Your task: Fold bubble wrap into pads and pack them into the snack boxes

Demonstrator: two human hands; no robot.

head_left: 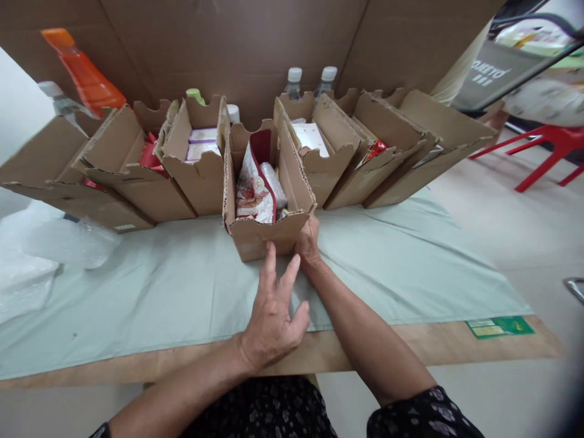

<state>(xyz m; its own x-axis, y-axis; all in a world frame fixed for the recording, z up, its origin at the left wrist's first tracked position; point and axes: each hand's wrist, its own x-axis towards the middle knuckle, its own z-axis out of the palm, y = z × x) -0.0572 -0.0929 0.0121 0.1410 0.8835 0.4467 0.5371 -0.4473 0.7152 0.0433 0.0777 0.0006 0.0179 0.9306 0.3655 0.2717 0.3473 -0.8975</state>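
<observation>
A cardboard box (260, 238) with an open top stands in front of a row of similar boxes. It holds a white and red printed pouch (253, 188) and a clear plastic-wrapped item (274, 184); whatever lies below them is mostly hidden. My left hand (274, 319) is in front of the box, palm to the right, with fingers apart. Its index fingertip is at the box's front wall; whether it touches I cannot tell. My right hand (308, 240) lies around the lower right corner of that same box, its fingertips hidden behind the cardboard.
Behind are boxes with red packets (149, 153) and white cartons (311, 139). An orange bottle (86, 73) and white-capped bottles (294, 82) rise near the cardboard backdrop (228, 48). Bubble wrap (68, 240) lies left on the pale green cloth (182, 292). A red stool (542, 146) stands right.
</observation>
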